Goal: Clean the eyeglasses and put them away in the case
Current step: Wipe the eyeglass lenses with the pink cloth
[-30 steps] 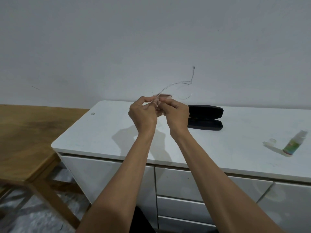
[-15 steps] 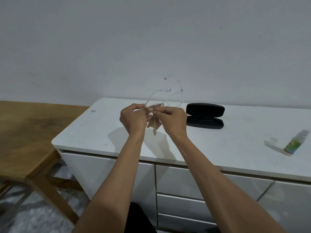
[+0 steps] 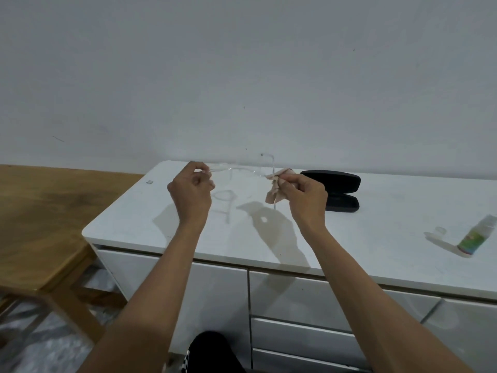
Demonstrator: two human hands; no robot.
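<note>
You had the glasses point(image 3: 236, 170) up in the air over the white cabinet top point(image 3: 376, 211), stretched between both hands; your left hand point(image 3: 192, 192) had its fingers pinched narrow on one end of the clear frame, and your right hand point(image 3: 304, 195) had its fingers closed on the pinkish cloth point(image 3: 274, 189), w/ the cloth wrapped on the other end.

Risks, as I judged them: the frame was thin and see-through, so pulling the ends apart or twisting while rubbing could've bent it or strained a hinge; a grip that light could've let it slip, and it'd have dropped onto the hard top; the cloth hung bunched, so rubbing w/ a fold rather than a flat patch might've smeared instead of cleaned; the clear frame was hard to read vs the white top, so you could've misjudged where the lenses sat.

The long axis ran roughly left-right across your view, about level; one arm stuck up near your right hand; which way the lenses faced I couldn't tell.

The black case point(image 3: 336, 189) lay open just beyond your right hand; the spray bottle point(image 3: 476, 236) lay well off to the right; the wooden table point(image 3: 40, 211) stood left of the cabinet.
</note>
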